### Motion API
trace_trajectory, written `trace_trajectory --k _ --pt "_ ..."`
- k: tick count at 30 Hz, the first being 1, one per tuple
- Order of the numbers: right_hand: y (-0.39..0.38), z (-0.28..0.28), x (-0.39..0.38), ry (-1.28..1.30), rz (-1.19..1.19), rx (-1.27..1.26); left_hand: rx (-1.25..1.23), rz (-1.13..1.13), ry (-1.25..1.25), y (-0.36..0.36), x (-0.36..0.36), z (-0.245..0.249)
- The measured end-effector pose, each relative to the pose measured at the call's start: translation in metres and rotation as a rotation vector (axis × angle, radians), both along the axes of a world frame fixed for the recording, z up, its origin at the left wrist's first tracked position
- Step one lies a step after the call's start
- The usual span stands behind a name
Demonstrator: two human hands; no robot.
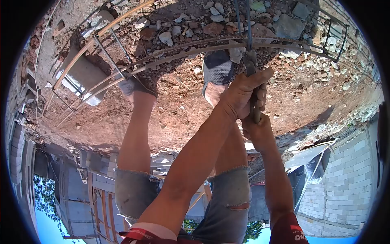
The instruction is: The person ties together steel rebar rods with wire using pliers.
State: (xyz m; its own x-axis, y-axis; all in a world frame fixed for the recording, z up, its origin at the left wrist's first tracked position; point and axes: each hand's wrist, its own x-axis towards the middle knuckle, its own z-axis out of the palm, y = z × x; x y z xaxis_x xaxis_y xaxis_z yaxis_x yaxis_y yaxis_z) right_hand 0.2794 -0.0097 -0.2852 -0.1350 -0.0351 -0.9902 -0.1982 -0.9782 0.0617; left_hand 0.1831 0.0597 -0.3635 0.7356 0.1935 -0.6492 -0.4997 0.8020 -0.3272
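Note:
My left hand (245,91) is closed round a dark metal hand tool (250,61), whose exact kind is partly hidden by my fingers. Lower down, my right hand (258,129) is closed about the tool's rounded handle end. The tool's head meets a thin upright steel rod (249,26) at the long rusty rebars (185,53). These rebars, joined by square stirrups (336,42), form a cage that curves across the view. My two feet in dark shoes (218,67) stand on the near side of the bars.
Broken stones (288,26) and rubble lie beyond the cage. A concrete block (83,77) is under the bars at left. Reddish dirt (178,118) covers the ground. A grey block wall (345,179) and a leaning sheet (306,156) stand at right.

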Motion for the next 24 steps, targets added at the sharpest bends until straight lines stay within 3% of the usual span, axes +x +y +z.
trace_trajectory --k 2,3,4,6,7,8,10,11,12,13,14,15,16,18,19,20,22,23,24 --pt "-0.005 -0.011 -0.019 -0.529 0.552 0.432 0.08 -0.188 0.731 0.001 0.021 0.012" --pt "-0.018 -0.02 -0.013 -0.561 0.795 0.456 0.272 -0.463 1.131 0.003 0.029 0.029" --pt "-0.038 -0.027 -0.017 -0.561 0.8 0.459 0.271 -0.458 1.13 0.006 0.03 0.032" --pt "-0.041 -0.031 -0.033 -0.71 0.504 0.437 0.241 -0.527 1.168 0.013 0.028 0.034" --pt "-0.04 -0.03 -0.039 -0.777 0.331 0.381 0.127 -0.428 0.913 0.004 0.023 0.015" --pt "-0.027 -0.026 -0.038 -0.776 0.324 0.396 0.141 -0.422 0.921 0.001 0.013 0.002" --pt "-0.013 -0.018 -0.031 -0.413 0.46 0.267 0.052 -0.151 0.133 0.001 -0.015 -0.014" --pt "-0.007 -0.014 -0.026 -0.185 0.226 0.186 0.034 -0.177 0.097 0.004 -0.02 -0.008" --pt "-0.008 -0.015 -0.036 -0.179 0.225 0.186 0.032 -0.178 0.104 0.004 -0.02 -0.005" --pt "-0.009 -0.015 -0.051 -0.274 0.078 0.233 0.085 -0.223 0.293 0.003 -0.016 -0.002" --pt "-0.018 -0.023 -0.057 -0.264 -0.361 0.194 0.142 -0.263 0.48 0.003 -0.008 0.001" --pt "-0.027 -0.03 -0.062 -0.26 -0.8 0.16 0.322 -0.542 1.026 0.0 0.008 0.015" --pt "-0.041 -0.035 -0.065 -0.262 -0.796 0.156 0.316 -0.541 1.025 -0.005 0.015 0.027" --pt "-0.044 -0.035 -0.07 -0.769 0.504 0.515 0.562 -0.563 1.287 -0.003 0.022 0.047" --pt "-0.043 -0.026 -0.06 -0.723 0.615 0.418 0.507 -0.665 1.262 0.005 0.017 0.037" --pt "-0.03 -0.014 -0.053 -0.667 0.731 0.326 0.281 -0.588 0.93 0.016 0.005 0.03" --pt "-0.002 0.0 -0.059 -0.59 0.353 0.443 0.251 -0.523 0.487 0.009 -0.014 0.002" --pt "-0.019 -0.012 -0.048 -0.476 0.312 0.233 0.27 -0.515 0.477 0.009 -0.02 -0.005" --pt "-0.021 -0.016 -0.046 -0.487 0.311 0.236 0.195 -0.376 0.305 0.007 -0.026 -0.009"
